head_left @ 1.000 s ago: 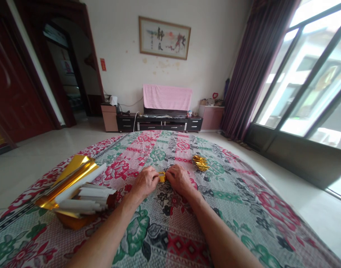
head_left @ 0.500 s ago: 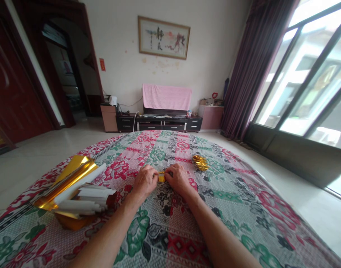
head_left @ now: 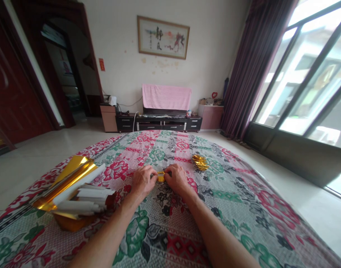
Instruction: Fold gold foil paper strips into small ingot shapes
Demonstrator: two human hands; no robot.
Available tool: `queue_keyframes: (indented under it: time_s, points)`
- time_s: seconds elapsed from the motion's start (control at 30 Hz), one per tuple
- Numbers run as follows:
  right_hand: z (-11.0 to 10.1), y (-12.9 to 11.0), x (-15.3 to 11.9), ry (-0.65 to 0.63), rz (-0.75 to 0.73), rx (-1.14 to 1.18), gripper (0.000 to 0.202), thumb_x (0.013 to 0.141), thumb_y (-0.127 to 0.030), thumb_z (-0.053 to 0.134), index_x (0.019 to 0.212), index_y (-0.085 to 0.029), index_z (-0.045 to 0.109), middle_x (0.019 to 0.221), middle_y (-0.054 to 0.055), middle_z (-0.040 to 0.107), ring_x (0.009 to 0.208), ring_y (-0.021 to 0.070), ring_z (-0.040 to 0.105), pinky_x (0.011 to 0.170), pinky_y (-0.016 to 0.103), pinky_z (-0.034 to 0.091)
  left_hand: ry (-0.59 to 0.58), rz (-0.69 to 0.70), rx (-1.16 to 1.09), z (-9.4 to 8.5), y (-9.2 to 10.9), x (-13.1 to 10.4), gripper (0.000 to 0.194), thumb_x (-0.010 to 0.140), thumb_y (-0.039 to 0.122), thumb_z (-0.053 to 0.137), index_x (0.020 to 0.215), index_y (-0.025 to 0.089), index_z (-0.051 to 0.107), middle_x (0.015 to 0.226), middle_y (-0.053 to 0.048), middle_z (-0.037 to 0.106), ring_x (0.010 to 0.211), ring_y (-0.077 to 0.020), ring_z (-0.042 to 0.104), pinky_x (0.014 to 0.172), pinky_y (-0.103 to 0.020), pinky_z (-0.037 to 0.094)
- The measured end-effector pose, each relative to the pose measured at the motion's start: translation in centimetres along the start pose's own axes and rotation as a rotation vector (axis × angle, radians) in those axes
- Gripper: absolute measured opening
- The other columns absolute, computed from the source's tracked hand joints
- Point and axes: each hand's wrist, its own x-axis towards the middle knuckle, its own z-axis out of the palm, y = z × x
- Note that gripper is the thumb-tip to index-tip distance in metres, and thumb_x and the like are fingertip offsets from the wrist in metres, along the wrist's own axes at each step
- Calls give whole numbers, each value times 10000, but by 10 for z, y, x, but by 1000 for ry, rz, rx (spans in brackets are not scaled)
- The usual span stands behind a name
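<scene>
Between my two hands is a small piece of folded gold foil paper [head_left: 161, 178], low over the patterned tablecloth [head_left: 164, 212]. My left hand [head_left: 143, 181] pinches its left end between thumb and fingers. At the other end, my right hand [head_left: 176, 178] is closed on it in the same way. The fingers hide both ends of the piece, so only its middle shows. Beyond my right hand lies a small pile of folded gold foil pieces [head_left: 200, 162].
On the left of the table lie gold foil sheets [head_left: 72, 180] and a stack of white rolled or folded paper [head_left: 88, 199]. Past the table's far edge stands a low black cabinet [head_left: 161, 123] with a pink cloth [head_left: 167, 96] above it.
My left hand has shifted very slightly left. Both hands keep hold of the gold foil paper, and the other things lie as before.
</scene>
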Motion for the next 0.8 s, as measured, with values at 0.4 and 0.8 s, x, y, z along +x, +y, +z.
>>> queue_keyframes:
  time_s: [0.4,0.8]
  points:
    - [1,-1,1,-13,22,-6,132,741,-228,539,783,-222,664,926,25,611,867,181,505,749,282,311,39,42,-107,5,-3,0,86,707,175,596,700,192,680,942,-57,673,896,-199,589,852,-347,449]
    - [-6,-2,-4,16,-90,94,125,754,-174,515,769,-196,637,786,15,643,737,138,540,688,227,342,-39,70,-199,0,-1,3,87,727,150,561,700,183,637,774,-20,633,779,-150,563,749,-281,432]
